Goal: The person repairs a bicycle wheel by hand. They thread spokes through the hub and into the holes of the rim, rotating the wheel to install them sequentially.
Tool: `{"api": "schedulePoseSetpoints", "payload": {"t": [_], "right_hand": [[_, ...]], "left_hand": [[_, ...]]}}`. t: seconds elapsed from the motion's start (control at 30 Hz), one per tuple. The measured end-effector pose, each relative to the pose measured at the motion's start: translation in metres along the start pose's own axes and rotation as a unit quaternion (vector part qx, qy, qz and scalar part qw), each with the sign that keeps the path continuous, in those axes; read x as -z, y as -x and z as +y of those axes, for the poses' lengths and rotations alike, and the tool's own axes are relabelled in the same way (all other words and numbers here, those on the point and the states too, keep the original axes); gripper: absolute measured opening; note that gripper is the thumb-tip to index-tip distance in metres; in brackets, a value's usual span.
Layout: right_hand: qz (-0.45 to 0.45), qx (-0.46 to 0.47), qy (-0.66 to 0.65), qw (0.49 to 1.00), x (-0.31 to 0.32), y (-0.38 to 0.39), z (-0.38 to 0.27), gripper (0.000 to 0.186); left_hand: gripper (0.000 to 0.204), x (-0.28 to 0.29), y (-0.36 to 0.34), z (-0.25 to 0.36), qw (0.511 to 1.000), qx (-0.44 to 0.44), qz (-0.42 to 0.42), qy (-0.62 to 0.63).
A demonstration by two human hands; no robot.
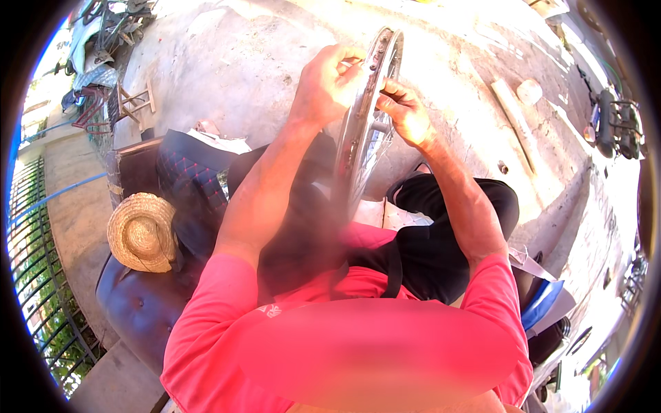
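A bare metal bicycle wheel (pixel 352 138) stands upright between my legs, its rim edge-on and thin spokes showing on the right side. My left hand (pixel 329 84) is on the left of the rim near its top, fingers curled in a pinch at the rim's outer face. Whatever sits between those fingertips is too small to make out. On the other side, my right hand (pixel 407 115) has thumb and fingers closed against the rim's inner edge among the spokes. Its fingertips are partly hidden by the rim. The wheel's lower part fades into dark blur.
A straw hat (pixel 141 233) rests on a dark padded seat (pixel 141 303) at my left. A small wooden stool (pixel 138 100) stands farther off. A pale pole (pixel 515 124) lies on the concrete floor to the right. Dark railings (pixel 51 275) run along the left edge.
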State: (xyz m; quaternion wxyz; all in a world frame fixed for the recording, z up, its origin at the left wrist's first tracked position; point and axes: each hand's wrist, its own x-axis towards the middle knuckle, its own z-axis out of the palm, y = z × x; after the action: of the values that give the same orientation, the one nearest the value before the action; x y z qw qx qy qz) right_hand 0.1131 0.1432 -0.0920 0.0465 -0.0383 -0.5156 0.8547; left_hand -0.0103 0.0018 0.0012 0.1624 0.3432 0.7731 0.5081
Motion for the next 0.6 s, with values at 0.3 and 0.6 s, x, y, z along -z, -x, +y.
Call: {"api": "schedulePoseSetpoints", "payload": {"t": [0.3,0.6], "right_hand": [[-0.055,0.018,0.056,0.997,-0.025,0.013,-0.032,0.027],[-0.110,0.053,0.269,0.955,-0.035,0.027,-0.037,0.029]], "left_hand": [[0.047,-0.012,-0.014,0.007,0.998,0.054,0.014,0.030],[0.074,-0.024,-0.018,-0.003,0.998,0.051,-0.025,-0.035]]}}
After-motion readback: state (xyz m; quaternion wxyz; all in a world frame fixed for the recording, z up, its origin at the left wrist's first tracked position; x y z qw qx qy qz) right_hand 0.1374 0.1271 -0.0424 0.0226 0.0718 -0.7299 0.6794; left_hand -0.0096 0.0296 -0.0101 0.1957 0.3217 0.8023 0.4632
